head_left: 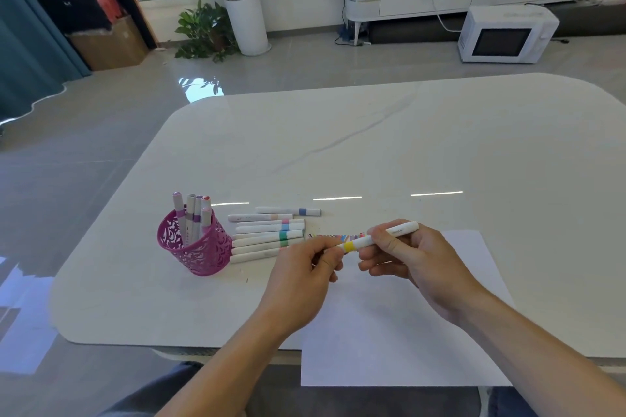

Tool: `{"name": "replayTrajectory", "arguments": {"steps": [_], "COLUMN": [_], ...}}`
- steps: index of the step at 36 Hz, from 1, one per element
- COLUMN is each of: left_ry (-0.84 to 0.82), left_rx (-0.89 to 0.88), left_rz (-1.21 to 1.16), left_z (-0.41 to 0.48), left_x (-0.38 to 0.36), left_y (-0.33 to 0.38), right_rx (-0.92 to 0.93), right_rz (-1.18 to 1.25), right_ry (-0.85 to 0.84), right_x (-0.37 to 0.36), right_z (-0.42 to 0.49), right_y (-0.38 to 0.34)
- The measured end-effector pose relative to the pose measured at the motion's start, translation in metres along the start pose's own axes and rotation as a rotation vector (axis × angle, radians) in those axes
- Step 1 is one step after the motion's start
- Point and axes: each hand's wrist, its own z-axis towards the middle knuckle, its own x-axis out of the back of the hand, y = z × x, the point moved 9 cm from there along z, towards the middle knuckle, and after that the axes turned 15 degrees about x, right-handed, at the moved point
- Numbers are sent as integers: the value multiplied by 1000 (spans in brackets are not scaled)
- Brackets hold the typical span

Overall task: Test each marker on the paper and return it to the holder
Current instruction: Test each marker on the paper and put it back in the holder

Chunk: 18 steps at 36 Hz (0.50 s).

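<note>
Yellow-banded marker (376,238): left end hidden within fingers (327,256) of the left hand (298,278), barrel print too small to read; colour strokes (333,236) on paper (389,332) partly covered by same; bench (338,145) cut off at right edge.

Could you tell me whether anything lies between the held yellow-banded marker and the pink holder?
Yes: a row of loose markers lies flat on the table between the yellow-banded marker and the pink holder. Lifted over them, the path looks free; the markers standing in the holder seem to leave room.
</note>
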Motion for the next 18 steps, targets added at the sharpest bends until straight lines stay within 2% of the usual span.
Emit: {"name": "replayTrajectory", "arguments": {"steps": [5,12,18], "left_ry": [63,303,551], "left_rx": [44,1,-69], "left_rz": [-148,-442,-540], "left_z": [3,-6,-20], "left_x": [27,101,159], "left_y": [-6,-9,-16], "right_rx": [-92,-169,-129], "right_rz": [-69,-246,-599], "right_ry": [27,55,-13], "right_x": [3,13,26], "right_z": [-3,-3,5], "right_y": [8,16,19]}}
